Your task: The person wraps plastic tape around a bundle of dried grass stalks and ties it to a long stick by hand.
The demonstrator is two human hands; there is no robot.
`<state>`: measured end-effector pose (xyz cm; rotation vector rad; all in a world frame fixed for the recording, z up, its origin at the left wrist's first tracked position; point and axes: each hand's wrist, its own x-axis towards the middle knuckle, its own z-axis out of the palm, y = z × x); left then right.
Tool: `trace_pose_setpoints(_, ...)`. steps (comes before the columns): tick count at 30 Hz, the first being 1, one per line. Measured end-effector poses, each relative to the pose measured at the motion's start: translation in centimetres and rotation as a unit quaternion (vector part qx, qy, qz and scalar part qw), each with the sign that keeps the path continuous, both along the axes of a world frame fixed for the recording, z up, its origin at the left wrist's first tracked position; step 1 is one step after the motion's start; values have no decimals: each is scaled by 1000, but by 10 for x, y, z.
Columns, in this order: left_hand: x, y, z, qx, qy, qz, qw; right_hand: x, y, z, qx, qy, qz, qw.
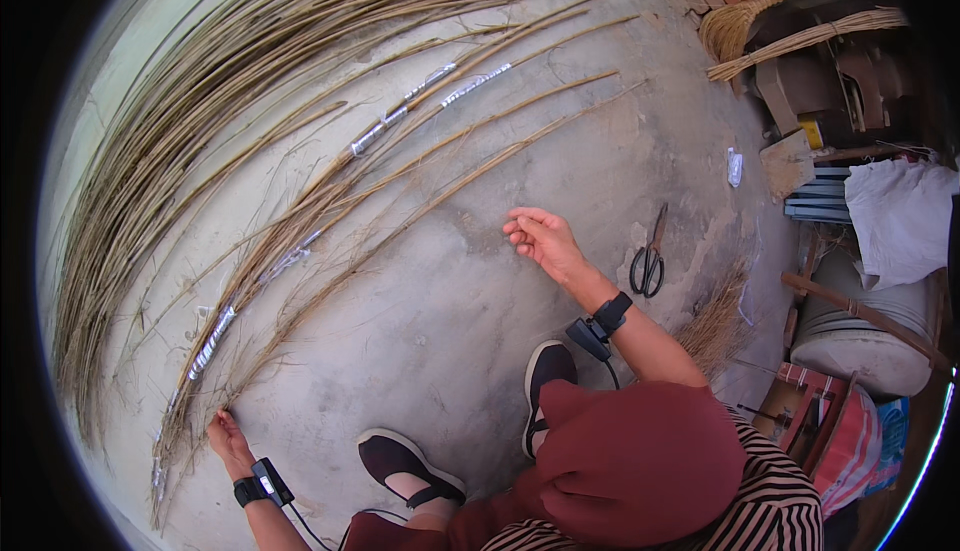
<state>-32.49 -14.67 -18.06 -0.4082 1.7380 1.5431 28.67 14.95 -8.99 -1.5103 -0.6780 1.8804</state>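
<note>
My left hand [230,440] is low at the left, its fingertips pinched at the thin, twiggy end of a long dry stalk [400,233]. That stalk curves up and right across the concrete floor. My right hand [542,241] hovers over the middle of the floor, to the right of the stalk. Its fingers are loosely curled and a little apart, and nothing shows in them. Beyond the stalk lies a bundle of stalks [268,248], wrapped in places with silvery plastic strips [212,343]. Black-handled scissors [648,269] rest right of my right hand.
A large heap of long stalks [190,101] fills the far left. Brushy twigs [715,326] lie near my right forearm. Along the right stand a grey bucket [860,301], a white cloth [900,216] and a straw broom [740,26]. My shoes [408,464] are close below.
</note>
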Motion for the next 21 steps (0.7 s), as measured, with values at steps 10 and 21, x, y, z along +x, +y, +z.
trace_pose_setpoints(10, 77, 89, 42, -34, 43, 161, 985, 58, 20, -13, 55, -48, 0, 997)
trace_pose_setpoints(21, 70, 60, 71, -87, 68, 176, 978, 38, 24, -55, 15, -17, 24, 999)
